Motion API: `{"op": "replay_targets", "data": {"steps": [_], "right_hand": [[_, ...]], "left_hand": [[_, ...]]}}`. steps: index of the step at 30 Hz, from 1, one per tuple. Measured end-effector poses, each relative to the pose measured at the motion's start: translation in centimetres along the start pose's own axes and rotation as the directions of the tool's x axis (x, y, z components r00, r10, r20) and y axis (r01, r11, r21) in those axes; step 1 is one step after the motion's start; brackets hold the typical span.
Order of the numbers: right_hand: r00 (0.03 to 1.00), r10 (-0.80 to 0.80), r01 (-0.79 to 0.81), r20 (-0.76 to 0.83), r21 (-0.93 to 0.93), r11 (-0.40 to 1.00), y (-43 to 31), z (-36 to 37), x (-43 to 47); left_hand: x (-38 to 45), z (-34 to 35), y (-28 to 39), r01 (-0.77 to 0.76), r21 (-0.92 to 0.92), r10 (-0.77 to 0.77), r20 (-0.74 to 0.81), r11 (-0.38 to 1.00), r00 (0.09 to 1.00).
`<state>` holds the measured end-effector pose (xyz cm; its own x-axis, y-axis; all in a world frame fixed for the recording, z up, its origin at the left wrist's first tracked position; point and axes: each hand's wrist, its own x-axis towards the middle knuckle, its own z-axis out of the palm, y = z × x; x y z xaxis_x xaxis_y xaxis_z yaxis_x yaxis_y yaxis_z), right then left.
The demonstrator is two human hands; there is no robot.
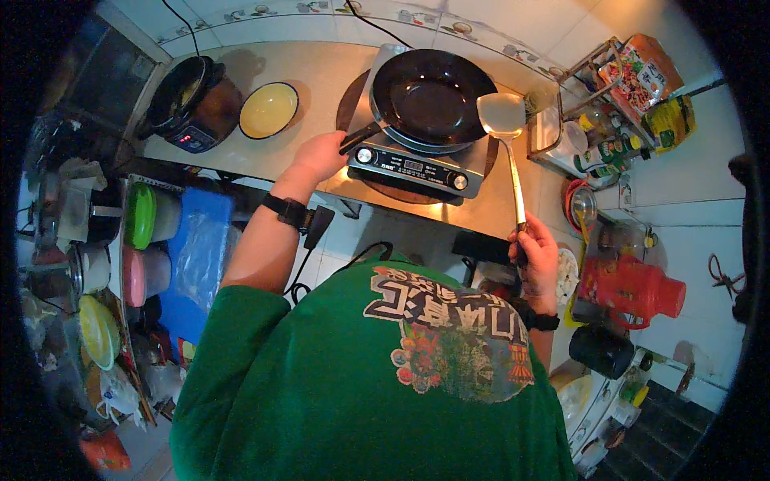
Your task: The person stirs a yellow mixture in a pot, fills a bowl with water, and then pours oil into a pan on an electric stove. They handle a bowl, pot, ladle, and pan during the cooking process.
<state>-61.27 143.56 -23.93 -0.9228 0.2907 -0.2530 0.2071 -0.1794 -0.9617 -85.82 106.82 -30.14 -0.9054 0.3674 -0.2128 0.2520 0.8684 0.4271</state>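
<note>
A dark wok rests on an induction cooker with two knobs and a control panel. My left hand grips the wok's black handle from the left. In my right hand is the dark grip of a metal wok spatula. Its broad blade is at the wok's right rim; whether it touches the rim I cannot tell. No food shows inside the wok, only shiny spots of light on its inner surface.
Left of the cooker, a yellow enamel bowl stands beside an electric cooker with a lit display. A metal rack of bottles and packets is at the right, with a red thermos jug below it. A black cord runs up the tiled wall.
</note>
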Motion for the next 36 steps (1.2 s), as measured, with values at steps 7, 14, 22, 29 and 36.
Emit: {"op": "replay_targets", "data": {"steps": [7, 14, 22, 29, 36], "right_hand": [[1.000, -0.002, 0.002, 0.021, -0.006, 1.000, -1.0, -0.9, 1.3], [0.999, 0.005, -0.007, -0.035, -0.062, 0.998, -1.6, -2.1, 1.0], [1.000, -0.009, 0.009, -0.002, -0.049, 0.999, -1.3, -3.3, 0.8], [1.000, 0.024, -0.024, -0.016, -0.030, 0.999, -1.2, -3.2, 0.6], [1.000, 0.015, -0.015, -0.011, -0.034, 0.999, -0.7, -3.6, 0.7]], "left_hand": [[0.4, -1.4, -1.0, 0.026, -0.271, 0.025, 0.182, 0.962, 0.983], [0.1, -1.2, 0.0, 0.077, -0.432, 0.031, 0.237, 0.899, 0.971], [0.9, -0.3, -0.9, 0.079, -0.412, 0.032, 0.254, 0.908, 0.967], [1.1, 0.8, -2.4, 0.049, -0.406, 0.028, 0.181, 0.913, 0.983], [-0.4, 0.8, -0.4, 0.001, 0.069, 0.012, -0.191, 0.998, 0.981]]}}
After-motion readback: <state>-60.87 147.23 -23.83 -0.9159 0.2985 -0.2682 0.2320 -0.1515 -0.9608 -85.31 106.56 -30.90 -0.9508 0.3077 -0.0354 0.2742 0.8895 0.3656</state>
